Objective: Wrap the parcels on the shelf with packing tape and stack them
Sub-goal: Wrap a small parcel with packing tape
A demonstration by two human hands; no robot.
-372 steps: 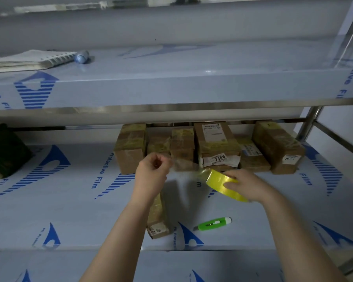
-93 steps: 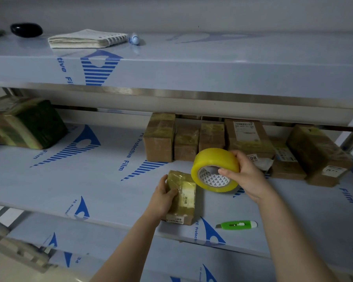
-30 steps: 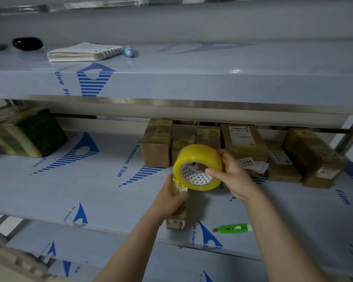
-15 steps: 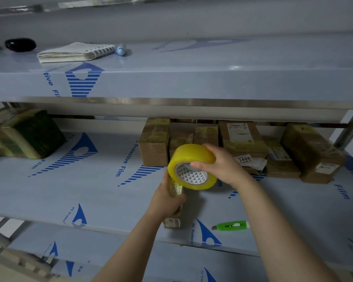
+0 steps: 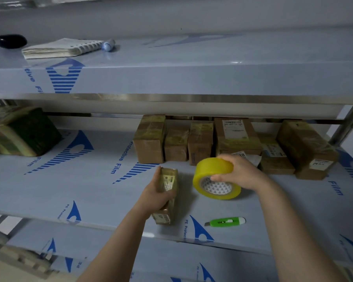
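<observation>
Left fingers [image 5: 168, 193]: wrapped round the small parcel [image 5: 170, 178]; my left hand [image 5: 154, 197] grips it from its left side.
Right fingers [image 5: 225, 159]: clamped over the rim of the tape roll [image 5: 212, 171], thumb tucked into the core; my right hand [image 5: 242, 176] carries it.
Parcel position: near the front edge of the middle shelf [image 5: 80, 186], long axis front to back, just left of the roll, apart from it.
Roll position: tilted, core facing me; whether its lower rim touches the shelf, I cannot tell.
Tape strand from roll to parcel: none I can make out.
Step in hand (judgement): wrapping this parcel; its skin looks glossy and yellowish, so probably late in the wrap.
Next move calls for: finding the free end, laying it flat on a bare face, and turning the parcel under tension; then severing with the green cutter [image 5: 226, 221], which lies to the parcel's front right.
Stacking: not yet done for this one.
Count, back-row parcels [image 5: 149, 140]: six tops seen, plus one label peeking out behind my right hand; likely seven.
Count, same shelf: one dark bundle [image 5: 22, 131] far left, one roll, one cutter.
Count, upper shelf [image 5: 212, 74]: one notebook [image 5: 59, 47], one dark rounded object [image 5: 10, 40], one small pale cylinder [image 5: 108, 44].
</observation>
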